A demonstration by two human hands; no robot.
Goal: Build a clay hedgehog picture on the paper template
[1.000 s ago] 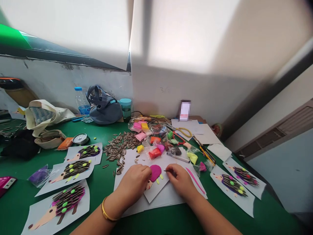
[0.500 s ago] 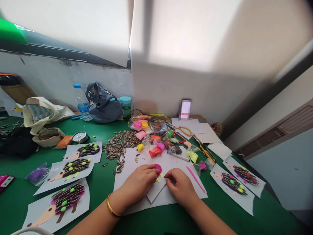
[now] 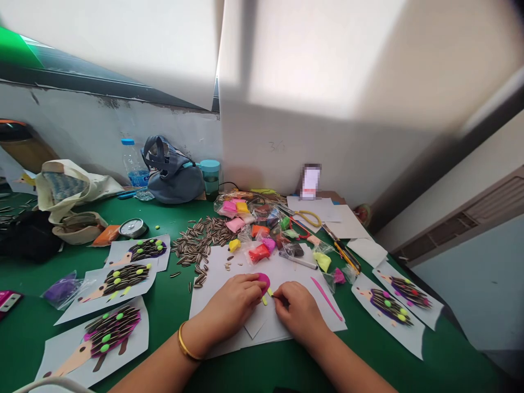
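Note:
My left hand [image 3: 239,300] lies over white paper [image 3: 256,322], its fingers stretched out against a flat magenta clay shape [image 3: 262,281] and covering part of it. Two small yellow-green clay strips [image 3: 265,299] stick out below that shape. My right hand [image 3: 298,307] is closed in a pinch close beside the strips. A tiny dark tip shows at its fingertips, too small to name. To the right of that hand a long pink plastic clay tool [image 3: 326,299] rests on the paper.
Sunflower seeds [image 3: 198,243] are heaped behind my left hand. Bagged coloured clay [image 3: 258,252], a marker [image 3: 298,260], scissors [image 3: 308,217] and a cutter knife [image 3: 347,259] lie behind. Finished hedgehog pictures [image 3: 112,335] flank both sides. A bag [image 3: 174,174] and cup [image 3: 210,180] stand at the wall.
My right hand has moved slightly left, its fingertips now against the yellow-green strips. Less of the dark tip shows. My left hand stays on the magenta clay.

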